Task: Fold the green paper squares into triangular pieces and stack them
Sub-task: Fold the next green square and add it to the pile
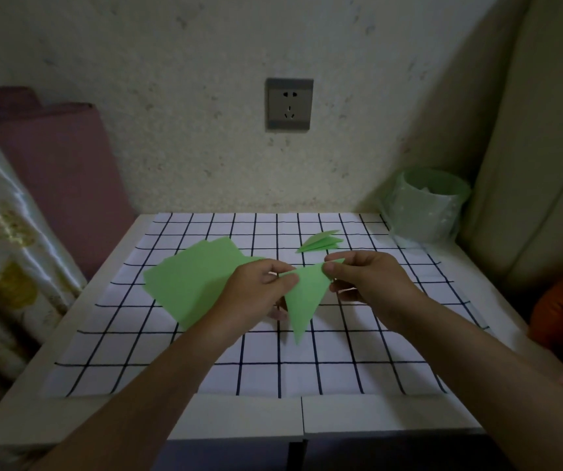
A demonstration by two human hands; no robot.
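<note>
A rough, speckled pale plaster wall (205, 62) fills the upper half of the view, with a grey wall socket (289, 104) set in its middle. Below it stands a white table (239, 416), most of its top covered by a white cloth with a dark grid of lines (307, 368). To the left hang a pale shiny curtain with yellowish patches (4, 239) and a dull pink rolled fabric (59, 171) leaning against the wall; a cream padded panel (545, 147) rises on the right, with an orange object (559, 314) beside the table edge below it. At the far right corner of the table sits a pale green bin lined with a clear plastic bag (426, 205). On the cloth left of centre lies a loose pile of flat green paper squares (191, 280), partly hidden by the left arm. The left hand (256, 294) and the right hand (372, 280) are both raised above the cloth and pinch between thumb and fingers the top corners of one green folded paper triangle (304, 300), whose long point hangs downward toward the person. Farther back, just beyond the right hand, a small stack of folded green triangular pieces (322, 241) rests on the cloth, apart from the squares.
</note>
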